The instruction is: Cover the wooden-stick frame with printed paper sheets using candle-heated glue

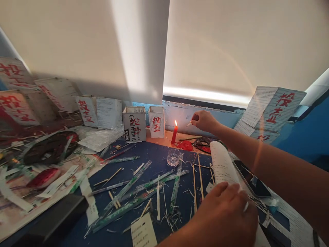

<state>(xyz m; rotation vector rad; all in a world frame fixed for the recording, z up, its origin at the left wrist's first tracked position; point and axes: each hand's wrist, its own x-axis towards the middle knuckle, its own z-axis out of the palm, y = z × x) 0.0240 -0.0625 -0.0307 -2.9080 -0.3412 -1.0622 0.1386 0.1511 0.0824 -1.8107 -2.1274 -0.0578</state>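
Observation:
My right hand (205, 121) reaches out to the right of a lit red candle (174, 135). Its fingers are pinched on a short thin stick (189, 124), whose tip points toward the candle but stays apart from the flame. Closer to me, my left hand (224, 214) is closed over a curled sheet of printed paper (222, 163). The fingertips are partly hidden behind the hand. The candle stands upright, with a patch of red wax (185, 145) beside its base.
White paper boxes with red writing (156, 122) stand along the wall. Thin sticks (194, 187), clear plastic strips (177, 185) and paper scraps litter the dark blue table (115, 206). A small clear dish (173, 157) sits before the candle. A phone (250, 178) lies under my right forearm.

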